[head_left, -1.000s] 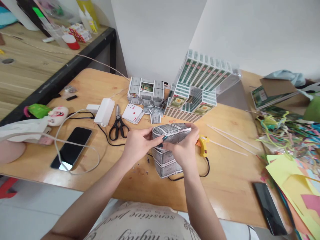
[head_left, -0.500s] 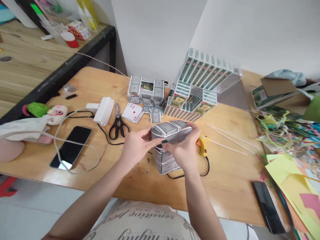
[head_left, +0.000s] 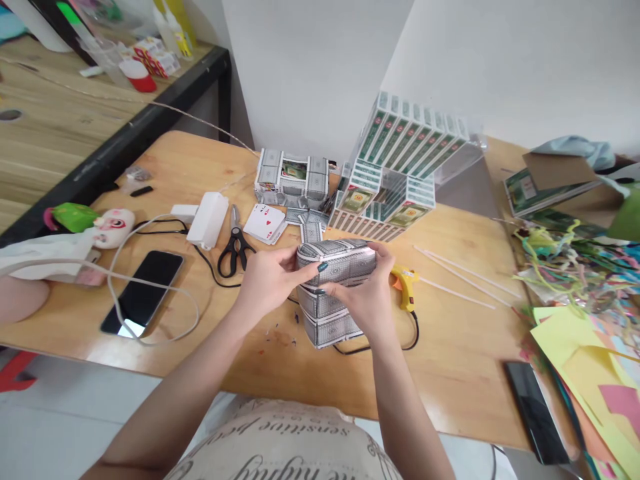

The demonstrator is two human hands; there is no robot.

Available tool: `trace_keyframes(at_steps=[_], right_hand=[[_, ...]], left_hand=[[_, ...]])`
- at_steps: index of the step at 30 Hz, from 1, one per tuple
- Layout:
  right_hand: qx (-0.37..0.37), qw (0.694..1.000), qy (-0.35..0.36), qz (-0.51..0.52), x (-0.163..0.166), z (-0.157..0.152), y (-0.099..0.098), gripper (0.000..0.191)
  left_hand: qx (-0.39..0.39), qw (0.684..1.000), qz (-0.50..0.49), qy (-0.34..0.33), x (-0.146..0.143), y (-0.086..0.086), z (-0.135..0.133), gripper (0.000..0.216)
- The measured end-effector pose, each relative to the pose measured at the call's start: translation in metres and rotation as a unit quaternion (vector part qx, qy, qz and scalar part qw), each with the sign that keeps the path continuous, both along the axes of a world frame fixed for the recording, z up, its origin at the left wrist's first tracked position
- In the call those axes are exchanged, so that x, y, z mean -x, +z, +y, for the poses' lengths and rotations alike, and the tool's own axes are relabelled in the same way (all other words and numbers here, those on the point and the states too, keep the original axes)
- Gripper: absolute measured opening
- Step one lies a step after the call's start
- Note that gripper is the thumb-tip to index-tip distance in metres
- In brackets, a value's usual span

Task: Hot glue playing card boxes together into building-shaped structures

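A small block built of grey-patterned playing cards (head_left: 334, 300) stands on the wooden table (head_left: 465, 347) near its front edge. My left hand (head_left: 267, 280) grips the left end of its top layer, thumb across the front. My right hand (head_left: 367, 293) is wrapped round the right side of the same top layer. Both hands press the piece together. A yellow glue gun (head_left: 406, 283) lies just right of my right hand, its black cord looping under the block.
Black scissors (head_left: 235, 248), loose cards (head_left: 266, 223), a white charger (head_left: 207, 220) and a phone (head_left: 143, 292) lie to the left. Behind stand a smaller card structure (head_left: 293, 180) and a tall one of card boxes (head_left: 400, 173). Glue sticks (head_left: 460, 280), coloured paper (head_left: 585, 360) and another phone (head_left: 537, 413) lie right.
My hands and the top card layer have shifted slightly away from me and left, and the layer has turned a little flatter on the block. Nothing else has moved.
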State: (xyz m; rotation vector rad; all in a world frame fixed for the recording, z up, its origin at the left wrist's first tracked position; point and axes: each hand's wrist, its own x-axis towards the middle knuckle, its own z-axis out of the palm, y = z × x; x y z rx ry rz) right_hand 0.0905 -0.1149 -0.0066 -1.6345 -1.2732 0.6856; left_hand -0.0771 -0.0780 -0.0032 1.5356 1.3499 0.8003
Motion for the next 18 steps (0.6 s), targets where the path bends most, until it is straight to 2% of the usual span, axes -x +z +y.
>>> trace_keyframes(at_steps=[3, 11, 16, 18], right_hand=[[0.022, 0.999, 0.023, 0.024, -0.0036, -0.0005, -0.003, 0.083], [0.046, 0.998, -0.008, 0.047, 0.0013, 0.0051, -0.0074, 0.084], [0.034, 0.999, -0.004, 0.003, 0.0061, 0.0072, -0.0101, 0.085], [0.024, 1.0, 0.009, -0.017, 0.0044, 0.0055, -0.0097, 0.085]], left_hand=[[-0.001, 1.0, 0.016, 0.006, 0.0016, -0.001, 0.004, 0.04], [0.007, 0.998, 0.067, 0.004, -0.0003, 0.0016, 0.0048, 0.041], [0.017, 0.995, 0.101, 0.021, 0.0005, -0.0001, 0.0033, 0.036], [0.022, 0.997, 0.07, 0.018, -0.0001, -0.0006, 0.002, 0.034]])
